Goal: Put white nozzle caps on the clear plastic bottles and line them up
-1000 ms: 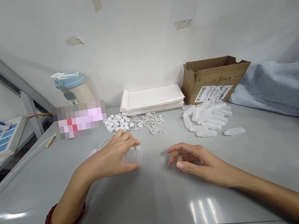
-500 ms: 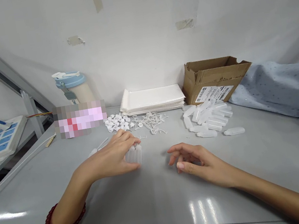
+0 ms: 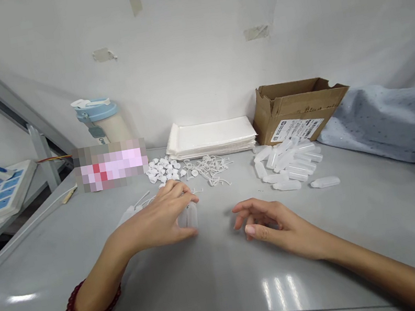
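My left hand [image 3: 162, 215] lies over a few translucent bottles [image 3: 191, 215] left of the middle, its thumb at their near end and its fingers at their far end. Part of these bottles is hidden under the palm. Beyond that hand are a heap of small white caps [image 3: 163, 170] and a tangle of thin white tube pieces [image 3: 212, 168]. My right hand [image 3: 272, 223] hovers or rests over the grey table [image 3: 228, 279] with fingers loosely curled and apart, holding nothing. Several translucent bottles [image 3: 291, 160] are piled beyond it, with one lone bottle [image 3: 325, 182] to their right.
White flat packs [image 3: 210, 136] are stacked by the wall. An open cardboard box [image 3: 299, 108] and a blue spotted cloth [image 3: 389, 125] are at the right. A tumbler [image 3: 100, 120] stands back left, behind a blurred pink item [image 3: 114, 166]. A white device [image 3: 6, 191] sits far left.
My left hand has shifted slightly right over the bottles, covering more of them. More translucent pieces show behind its wrist. My right hand has stayed in place.
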Demonstrator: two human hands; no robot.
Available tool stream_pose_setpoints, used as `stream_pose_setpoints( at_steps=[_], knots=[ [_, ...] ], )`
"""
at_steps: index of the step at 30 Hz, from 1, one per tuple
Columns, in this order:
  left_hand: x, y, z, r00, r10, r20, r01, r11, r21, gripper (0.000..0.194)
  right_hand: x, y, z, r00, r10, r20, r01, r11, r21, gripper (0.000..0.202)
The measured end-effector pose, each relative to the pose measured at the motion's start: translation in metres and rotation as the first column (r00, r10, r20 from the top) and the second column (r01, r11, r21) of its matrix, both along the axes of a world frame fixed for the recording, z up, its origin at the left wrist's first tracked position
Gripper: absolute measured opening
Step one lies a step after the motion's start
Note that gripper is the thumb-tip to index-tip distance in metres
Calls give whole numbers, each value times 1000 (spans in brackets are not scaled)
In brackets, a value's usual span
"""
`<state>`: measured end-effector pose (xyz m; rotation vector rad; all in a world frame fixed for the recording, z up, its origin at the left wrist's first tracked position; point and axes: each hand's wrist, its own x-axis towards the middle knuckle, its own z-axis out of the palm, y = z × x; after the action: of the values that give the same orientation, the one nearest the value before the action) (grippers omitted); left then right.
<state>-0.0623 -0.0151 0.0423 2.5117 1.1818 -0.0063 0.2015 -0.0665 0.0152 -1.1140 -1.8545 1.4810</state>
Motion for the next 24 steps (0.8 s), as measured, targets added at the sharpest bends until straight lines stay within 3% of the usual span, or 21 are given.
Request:
stream_pose_setpoints(
  at_steps=[10, 24],
  knots=[
    [-2, 0, -3, 999, -16, 35, 15, 1000, 26, 36, 0, 1, -2, 1000, 2, -3, -2, 1000, 13, 37],
    [0, -1, 0, 1000, -21, 23, 21, 1000, 2, 44, 0, 0, 0, 1000, 5, 10, -5, 1000, 27, 36]
  ],
)
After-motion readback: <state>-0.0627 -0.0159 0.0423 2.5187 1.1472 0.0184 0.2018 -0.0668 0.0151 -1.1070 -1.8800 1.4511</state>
